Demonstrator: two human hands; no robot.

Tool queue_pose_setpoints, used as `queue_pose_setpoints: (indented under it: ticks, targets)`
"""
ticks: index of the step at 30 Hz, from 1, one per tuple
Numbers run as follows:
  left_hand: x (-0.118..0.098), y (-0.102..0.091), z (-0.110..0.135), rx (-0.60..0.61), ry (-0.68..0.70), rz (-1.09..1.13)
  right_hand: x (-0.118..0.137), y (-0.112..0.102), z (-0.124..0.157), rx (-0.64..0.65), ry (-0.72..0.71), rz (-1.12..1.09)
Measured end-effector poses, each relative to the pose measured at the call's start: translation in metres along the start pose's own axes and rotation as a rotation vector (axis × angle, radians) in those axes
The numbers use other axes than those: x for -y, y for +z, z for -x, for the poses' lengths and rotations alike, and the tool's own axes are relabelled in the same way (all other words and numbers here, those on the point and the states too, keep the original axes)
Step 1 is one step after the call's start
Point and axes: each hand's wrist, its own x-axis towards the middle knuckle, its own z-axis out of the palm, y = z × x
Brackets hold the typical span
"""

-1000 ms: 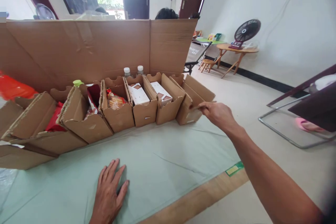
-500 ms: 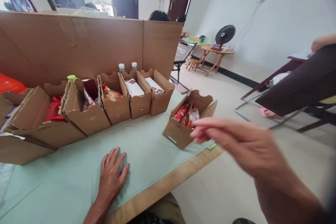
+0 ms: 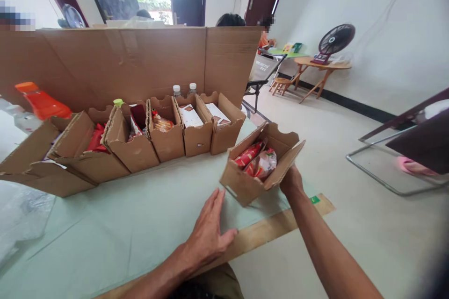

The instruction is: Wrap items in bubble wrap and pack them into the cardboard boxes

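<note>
A cardboard box stands near the table's right end, slightly tilted, with red and clear snack packets inside. My right hand grips this box at its right side, its fingertips hidden behind the cardboard. Just left of the box, my left hand is held over the table with fingers stretched and thumb apart, holding nothing. The left fingertips are close to the box's lower front edge; whether they touch it I cannot tell.
Several cardboard bins stand in a row on the green-covered table, holding packets and white boxes. Behind them rises a tall cardboard panel. An orange-capped bottle and plastic wrap lie left. A folding chair stands beyond.
My right hand has gone from in front of the box to its right side and taken hold. My left hand has lifted off the tabletop and moved right, toward the box. The view has shifted.
</note>
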Motion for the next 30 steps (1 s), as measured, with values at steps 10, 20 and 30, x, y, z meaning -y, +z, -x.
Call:
queue_pose_setpoints:
  ticks: [10, 20, 30]
  targets:
    - [0.027, -0.040, 0.001, -0.535, -0.207, 0.094, -0.014, 0.063, 0.089, 0.203, 0.284, -0.333]
    - [0.052, -0.062, -0.028, -0.626, -0.270, -0.008, -0.020, 0.084, 0.075, 0.467, 0.178, -0.178]
    - [0.064, -0.041, -0.008, -0.582, -0.271, -0.045, -0.020, 0.085, 0.079, 0.360, 0.183, 0.096]
